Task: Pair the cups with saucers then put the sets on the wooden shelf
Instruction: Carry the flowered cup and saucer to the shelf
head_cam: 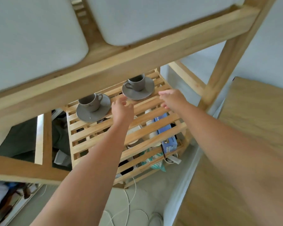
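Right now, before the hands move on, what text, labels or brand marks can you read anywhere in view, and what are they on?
"Care": my best reading of the partly hidden, tilted white lettering on the blue cardboard box under the slatted wooden shelf.
Faint mark on the left grey ceramic cup: too blurred to read.
Pattern on the teal-and-white packet below: no legible text.
Right grey ceramic cup and both saucers: no text visible.

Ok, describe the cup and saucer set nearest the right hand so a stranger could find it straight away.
Start at the slatted wooden shelf below the thick top beam. Two grey cup-and-saucer sets sit along its far edge; take the farther set, just beyond the fingertips of the right hand. Its cup's handle points left, toward the other set, whose handle points right.
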`<control>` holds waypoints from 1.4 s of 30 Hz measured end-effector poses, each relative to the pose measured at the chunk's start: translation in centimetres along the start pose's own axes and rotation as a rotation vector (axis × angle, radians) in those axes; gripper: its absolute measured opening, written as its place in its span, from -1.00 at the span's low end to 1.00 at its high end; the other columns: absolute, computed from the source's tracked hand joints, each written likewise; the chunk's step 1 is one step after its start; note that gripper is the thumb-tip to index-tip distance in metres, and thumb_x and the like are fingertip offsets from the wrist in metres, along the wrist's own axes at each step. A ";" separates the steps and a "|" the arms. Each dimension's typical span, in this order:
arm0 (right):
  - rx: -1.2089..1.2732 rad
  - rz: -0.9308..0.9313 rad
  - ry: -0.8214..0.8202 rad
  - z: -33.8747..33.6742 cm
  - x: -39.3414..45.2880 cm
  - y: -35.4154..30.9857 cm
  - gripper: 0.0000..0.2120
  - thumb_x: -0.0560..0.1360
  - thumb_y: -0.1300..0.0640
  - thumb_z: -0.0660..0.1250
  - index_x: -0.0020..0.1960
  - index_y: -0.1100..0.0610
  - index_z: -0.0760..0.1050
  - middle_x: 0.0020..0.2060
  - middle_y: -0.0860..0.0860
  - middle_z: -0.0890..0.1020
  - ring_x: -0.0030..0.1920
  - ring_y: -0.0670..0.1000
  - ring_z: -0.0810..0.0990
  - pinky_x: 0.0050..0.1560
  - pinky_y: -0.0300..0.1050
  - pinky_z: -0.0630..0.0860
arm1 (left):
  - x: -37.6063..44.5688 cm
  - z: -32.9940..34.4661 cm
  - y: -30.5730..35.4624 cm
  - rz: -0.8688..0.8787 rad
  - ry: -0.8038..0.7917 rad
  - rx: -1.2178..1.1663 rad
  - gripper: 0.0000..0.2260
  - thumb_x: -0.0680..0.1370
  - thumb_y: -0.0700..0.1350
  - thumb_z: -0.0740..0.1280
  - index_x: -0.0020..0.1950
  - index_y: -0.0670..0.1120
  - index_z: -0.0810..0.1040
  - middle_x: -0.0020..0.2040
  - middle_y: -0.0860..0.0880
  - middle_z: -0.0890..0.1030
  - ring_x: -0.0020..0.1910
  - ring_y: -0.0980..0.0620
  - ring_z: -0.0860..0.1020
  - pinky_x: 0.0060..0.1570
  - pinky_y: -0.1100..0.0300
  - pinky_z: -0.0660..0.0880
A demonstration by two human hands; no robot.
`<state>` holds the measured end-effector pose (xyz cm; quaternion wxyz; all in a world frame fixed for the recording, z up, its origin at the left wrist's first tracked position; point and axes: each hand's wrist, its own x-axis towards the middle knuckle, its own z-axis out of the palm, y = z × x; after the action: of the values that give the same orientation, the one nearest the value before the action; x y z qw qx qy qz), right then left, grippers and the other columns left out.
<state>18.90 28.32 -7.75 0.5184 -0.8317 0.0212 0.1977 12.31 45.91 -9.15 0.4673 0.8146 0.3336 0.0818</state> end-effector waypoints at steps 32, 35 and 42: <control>0.015 0.232 0.369 -26.0 -34.1 25.2 -0.77 0.58 0.18 0.21 0.11 -0.05 0.56 0.06 0.02 0.66 0.04 0.06 0.63 0.06 0.04 0.56 | -40.0 11.6 4.8 0.042 -1.025 0.016 -0.58 0.59 -0.21 0.31 0.39 0.05 0.29 -0.20 -0.05 0.66 -0.38 0.09 0.61 -0.29 0.24 0.55; -0.011 0.187 0.384 -25.7 -34.4 26.6 -0.75 0.55 0.07 0.21 -0.06 -0.30 0.52 0.03 -0.06 0.68 0.01 0.03 0.66 0.02 0.12 0.61 | -40.2 11.7 4.7 0.045 -1.015 -0.018 -0.56 0.60 -0.25 0.28 0.43 0.03 0.28 -0.20 -0.04 0.66 -0.36 0.11 0.63 -0.26 0.23 0.57; 0.005 0.118 0.361 -23.6 -34.1 24.1 -0.74 0.59 0.17 0.22 0.12 -0.14 0.55 0.01 -0.06 0.70 0.00 0.00 0.67 0.07 0.15 0.60 | -39.0 9.8 3.0 -0.002 -0.966 -0.105 -0.54 0.60 -0.26 0.29 0.43 0.08 0.30 -0.23 -0.05 0.66 -0.34 0.09 0.62 -0.27 0.24 0.57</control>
<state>-11.06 -9.14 -7.27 0.4959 -0.8496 0.1633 0.0751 -11.74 13.79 -5.07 0.6092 0.7346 0.0748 -0.2893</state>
